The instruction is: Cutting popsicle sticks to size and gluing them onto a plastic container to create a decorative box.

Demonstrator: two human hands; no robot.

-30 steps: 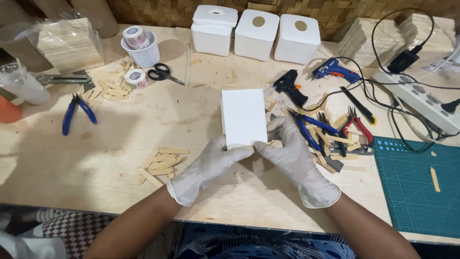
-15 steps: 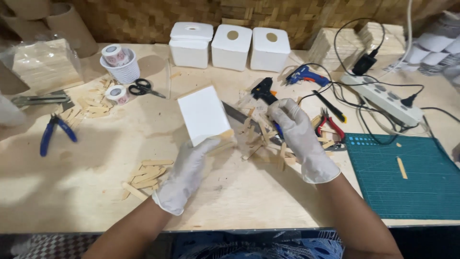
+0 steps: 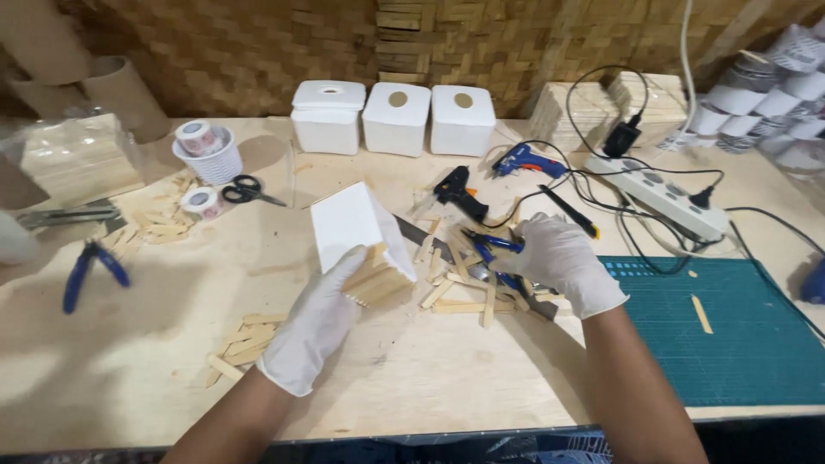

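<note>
White-gloved, your left hand [image 3: 316, 322] is wrapped around the white box [image 3: 348, 225], thumb and fingers clamping it tilted off the plywood table [image 3: 129, 361] so its stick-clad side [image 3: 378, 279] faces you. Your right hand [image 3: 560, 259] is down in the loose pile of wooden sticks [image 3: 460, 296] beside the blue-handled pliers [image 3: 490, 249], fingers curled over something (can't tell if they actually pinch a stick or a tool). Looks like the cladding step, mid-way: one face covered, others bare. Next move probably needs one stick lifted cleanly from the pile and brought to the box, with the black glue gun [image 3: 458, 191] just behind within reach.
</note>
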